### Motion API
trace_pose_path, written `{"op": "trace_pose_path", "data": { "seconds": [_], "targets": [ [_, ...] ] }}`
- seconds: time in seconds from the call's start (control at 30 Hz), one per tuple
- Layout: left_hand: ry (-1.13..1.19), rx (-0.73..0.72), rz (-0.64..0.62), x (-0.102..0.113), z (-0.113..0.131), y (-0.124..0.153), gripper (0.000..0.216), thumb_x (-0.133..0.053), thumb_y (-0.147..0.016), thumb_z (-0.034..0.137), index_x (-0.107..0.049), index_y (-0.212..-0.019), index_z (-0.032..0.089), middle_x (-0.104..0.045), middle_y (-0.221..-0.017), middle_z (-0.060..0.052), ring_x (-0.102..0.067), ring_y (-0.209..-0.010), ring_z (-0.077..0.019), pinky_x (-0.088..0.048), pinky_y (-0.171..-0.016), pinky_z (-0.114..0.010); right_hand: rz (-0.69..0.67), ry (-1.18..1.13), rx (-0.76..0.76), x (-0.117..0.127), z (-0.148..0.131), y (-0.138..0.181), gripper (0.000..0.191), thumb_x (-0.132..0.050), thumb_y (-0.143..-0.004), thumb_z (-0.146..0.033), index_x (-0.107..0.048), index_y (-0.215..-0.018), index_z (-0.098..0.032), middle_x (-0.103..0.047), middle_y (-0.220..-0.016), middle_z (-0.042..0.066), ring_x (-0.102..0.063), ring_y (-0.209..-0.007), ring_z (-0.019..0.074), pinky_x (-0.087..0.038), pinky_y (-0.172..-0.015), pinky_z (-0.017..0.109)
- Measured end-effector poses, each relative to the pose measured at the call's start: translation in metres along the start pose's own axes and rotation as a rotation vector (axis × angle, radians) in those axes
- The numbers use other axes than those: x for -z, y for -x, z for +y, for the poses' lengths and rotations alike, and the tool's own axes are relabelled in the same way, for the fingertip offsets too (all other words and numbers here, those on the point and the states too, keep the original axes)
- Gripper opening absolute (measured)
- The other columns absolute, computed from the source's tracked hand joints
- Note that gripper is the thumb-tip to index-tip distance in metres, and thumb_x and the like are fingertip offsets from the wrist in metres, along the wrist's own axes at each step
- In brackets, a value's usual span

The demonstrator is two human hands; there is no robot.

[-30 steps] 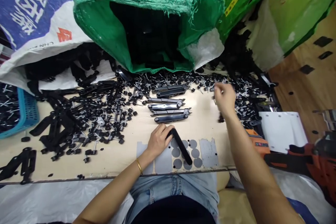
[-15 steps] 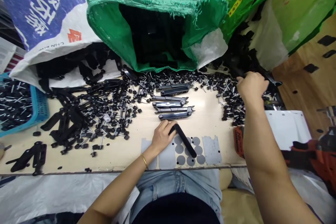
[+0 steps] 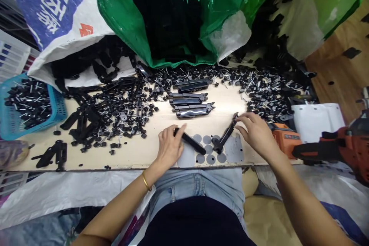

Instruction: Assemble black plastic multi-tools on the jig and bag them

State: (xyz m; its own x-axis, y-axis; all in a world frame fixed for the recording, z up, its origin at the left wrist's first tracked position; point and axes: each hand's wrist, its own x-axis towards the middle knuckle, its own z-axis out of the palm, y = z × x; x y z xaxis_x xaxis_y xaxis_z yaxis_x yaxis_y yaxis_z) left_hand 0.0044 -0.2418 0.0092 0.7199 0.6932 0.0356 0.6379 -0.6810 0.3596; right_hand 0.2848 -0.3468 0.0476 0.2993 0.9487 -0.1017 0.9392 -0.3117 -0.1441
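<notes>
The left hand [image 3: 169, 148] is near the middle of the counter's [image 3: 92, 161] near edge, its grip closed with thumb and fingers on the far end of a black bar [image 3: 193, 144]. The bar slants toward the near edge, its other end over the grey discs [image 3: 206, 139]. The right hand [image 3: 258, 132], nearer the counter's right edge, has its grip pinching the far end of a black jointed piece [image 3: 227, 133] between thumb and fingertips. That piece slants the opposite way, its lower end above the discs and just beside the bar's free end; the two look apart. Beyond both hands, toward the far edge, black folded pieces [image 3: 193, 112] lie in a stacked row. Loose black-headed screws [image 3: 132, 113] spread over the left side, with a blue basket [image 3: 59, 112] near the left edge. An orange power tool [image 3: 343, 146] is at the right edge.
</notes>
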Motion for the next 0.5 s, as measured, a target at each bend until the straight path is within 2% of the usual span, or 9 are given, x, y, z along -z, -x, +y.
{"op": "trace_pose_path", "data": {
  "seconds": [0.07, 0.13, 0.2, 0.27, 0.37, 0.43, 0.5],
  "targets": [
    [0.005, -0.182, -0.061, 0.001, 0.006, -0.008, 0.05, -0.064, -0.077, 0.013, -0.052, -0.125, 0.024, -0.048, -0.127, -0.015, -0.045, -0.115, -0.0319, -0.035, -0.093, -0.049, -0.121, -0.028, -0.247, -0.002, -0.016, 0.009, 0.03, -0.048, -0.087, -0.042, -0.063, -0.078, -0.017, -0.066, -0.081, 0.014, -0.062, -0.077, 0.0275, -0.043, -0.066, 0.036],
    [0.02, -0.295, -0.114, 0.001, 0.009, -0.02, 0.031, -0.068, -0.076, 0.014, -0.061, -0.105, 0.021, -0.053, -0.125, -0.013, -0.046, -0.118, -0.0318, -0.033, -0.097, -0.051, -0.214, -0.072, -0.422, -0.01, -0.029, 0.015, 0.036, -0.049, -0.084, -0.05, -0.057, -0.07, -0.019, -0.063, -0.068, 0.012, -0.061, -0.067, 0.0261, -0.039, -0.056, 0.033],
    [0.063, -0.318, -0.143, 0.003, 0.013, -0.029, 0.018, -0.069, -0.075, 0.013, -0.06, -0.091, 0.017, -0.059, -0.117, -0.012, -0.05, -0.114, -0.0296, -0.033, -0.099, -0.049, -0.192, -0.213, -0.506, -0.022, -0.038, 0.017, 0.033, -0.057, -0.078, -0.05, -0.052, -0.067, -0.02, -0.061, -0.063, 0.008, -0.059, -0.062, 0.0226, -0.037, -0.053, 0.029],
    [0.166, -0.233, -0.174, 0.006, 0.017, -0.031, 0.015, -0.067, -0.078, 0.016, -0.057, -0.089, 0.016, -0.064, -0.101, -0.009, -0.057, -0.1, -0.0253, -0.04, -0.092, -0.043, -0.116, -0.548, -0.561, -0.031, -0.046, 0.017, 0.032, -0.064, -0.071, -0.047, -0.048, -0.065, -0.02, -0.056, -0.058, 0.002, -0.053, -0.053, 0.0161, -0.034, -0.048, 0.026],
    [0.429, 0.053, -0.246, 0.01, 0.027, -0.024, 0.016, -0.058, -0.086, 0.029, -0.051, -0.095, 0.018, -0.061, -0.076, 0.0, -0.059, -0.071, -0.0178, -0.046, -0.067, -0.029, -0.048, -1.264, -0.639, -0.035, -0.063, 0.014, 0.038, -0.072, -0.061, -0.047, -0.046, -0.069, -0.02, -0.048, -0.053, -0.006, -0.038, -0.04, 0.0075, -0.024, -0.038, 0.021],
    [0.594, 0.194, -0.279, 0.01, 0.035, -0.016, 0.017, -0.052, -0.089, 0.033, -0.05, -0.099, 0.019, -0.059, -0.073, 0.002, -0.058, -0.066, -0.0157, -0.043, -0.061, -0.025, 0.028, -1.605, -0.664, -0.031, -0.079, 0.01, 0.038, -0.074, -0.059, -0.044, -0.048, -0.073, -0.02, -0.045, -0.052, -0.008, -0.032, -0.04, 0.0052, -0.02, -0.035, 0.019],
    [0.692, 0.238, -0.289, 0.008, 0.041, -0.009, 0.017, -0.049, -0.089, 0.031, -0.051, -0.102, 0.019, -0.061, -0.079, 0.001, -0.06, -0.071, -0.0156, -0.044, -0.064, -0.025, 0.13, -1.787, -0.654, -0.027, -0.096, 0.006, 0.032, -0.073, -0.062, -0.038, -0.048, -0.069, -0.019, -0.041, -0.051, -0.009, -0.033, -0.042, 0.0045, -0.023, -0.036, 0.017]
  ]
}}
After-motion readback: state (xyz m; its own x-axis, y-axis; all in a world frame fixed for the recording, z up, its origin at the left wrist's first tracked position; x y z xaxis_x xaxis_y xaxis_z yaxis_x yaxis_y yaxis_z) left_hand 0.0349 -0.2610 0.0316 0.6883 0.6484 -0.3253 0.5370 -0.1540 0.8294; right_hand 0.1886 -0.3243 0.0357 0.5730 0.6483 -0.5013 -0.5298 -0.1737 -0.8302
